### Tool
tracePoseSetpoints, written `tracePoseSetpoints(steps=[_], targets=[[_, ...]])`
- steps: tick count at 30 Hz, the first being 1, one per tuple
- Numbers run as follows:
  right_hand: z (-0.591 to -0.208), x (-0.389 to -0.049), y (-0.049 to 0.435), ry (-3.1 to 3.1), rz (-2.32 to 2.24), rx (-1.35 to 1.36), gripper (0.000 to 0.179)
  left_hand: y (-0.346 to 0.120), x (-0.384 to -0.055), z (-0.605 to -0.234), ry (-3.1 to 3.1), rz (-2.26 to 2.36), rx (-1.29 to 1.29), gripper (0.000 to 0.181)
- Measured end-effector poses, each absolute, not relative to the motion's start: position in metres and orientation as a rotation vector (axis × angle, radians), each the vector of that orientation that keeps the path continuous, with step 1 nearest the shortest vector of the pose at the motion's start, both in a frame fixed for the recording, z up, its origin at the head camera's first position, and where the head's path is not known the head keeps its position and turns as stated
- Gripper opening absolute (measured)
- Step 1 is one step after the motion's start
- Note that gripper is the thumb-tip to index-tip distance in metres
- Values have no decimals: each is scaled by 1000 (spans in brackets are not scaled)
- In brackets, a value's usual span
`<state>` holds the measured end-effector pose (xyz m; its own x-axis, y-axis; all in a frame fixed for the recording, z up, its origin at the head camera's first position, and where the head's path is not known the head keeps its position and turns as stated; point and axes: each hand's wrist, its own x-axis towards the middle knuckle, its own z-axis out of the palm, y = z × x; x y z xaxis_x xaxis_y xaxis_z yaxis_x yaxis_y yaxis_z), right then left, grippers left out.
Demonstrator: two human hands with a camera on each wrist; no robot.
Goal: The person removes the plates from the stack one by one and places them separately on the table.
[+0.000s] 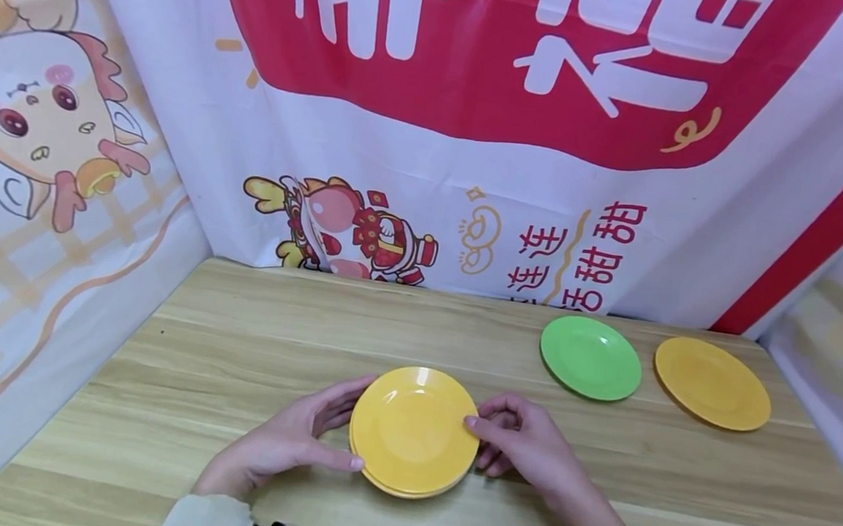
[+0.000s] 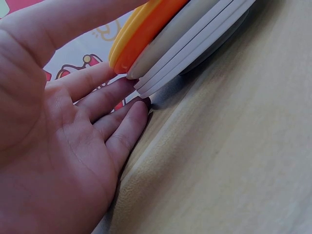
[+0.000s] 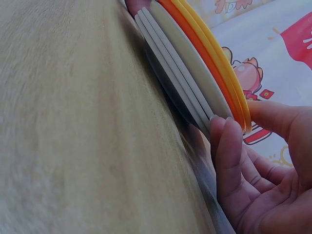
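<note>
A stack of round plates rests on the wooden table, with a yellow plate (image 1: 414, 434) on top. Below the yellow rim, the left wrist view shows an orange plate (image 2: 146, 39), a cream plate (image 2: 170, 39) and several whitish plates (image 2: 195, 46). My left hand (image 1: 301, 436) reaches along the stack's left side, its fingers fairly straight and touching the rims, thumb at the front-left edge. On the opposite side my right hand (image 1: 519, 439) pinches the stack's edge: the thumb lies on the yellow rim while bent fingers (image 3: 228, 151) touch the whitish rims.
A green plate (image 1: 590, 358) lies flat at the back right of the table (image 1: 296, 319). Beside it is an orange-yellow plate (image 1: 712, 383), near the right edge. Printed cloth (image 1: 405, 111) hangs along the back and both sides.
</note>
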<state>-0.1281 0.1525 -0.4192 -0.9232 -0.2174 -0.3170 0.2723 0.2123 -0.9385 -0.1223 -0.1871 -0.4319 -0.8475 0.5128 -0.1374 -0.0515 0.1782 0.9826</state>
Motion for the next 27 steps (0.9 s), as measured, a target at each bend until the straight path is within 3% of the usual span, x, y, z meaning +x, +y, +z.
tracePoseSetpoints(steps=[27], targets=[[-420,-126,148,2185,-1772,109,43,-186,-123,-432,2003,1725,414,96]])
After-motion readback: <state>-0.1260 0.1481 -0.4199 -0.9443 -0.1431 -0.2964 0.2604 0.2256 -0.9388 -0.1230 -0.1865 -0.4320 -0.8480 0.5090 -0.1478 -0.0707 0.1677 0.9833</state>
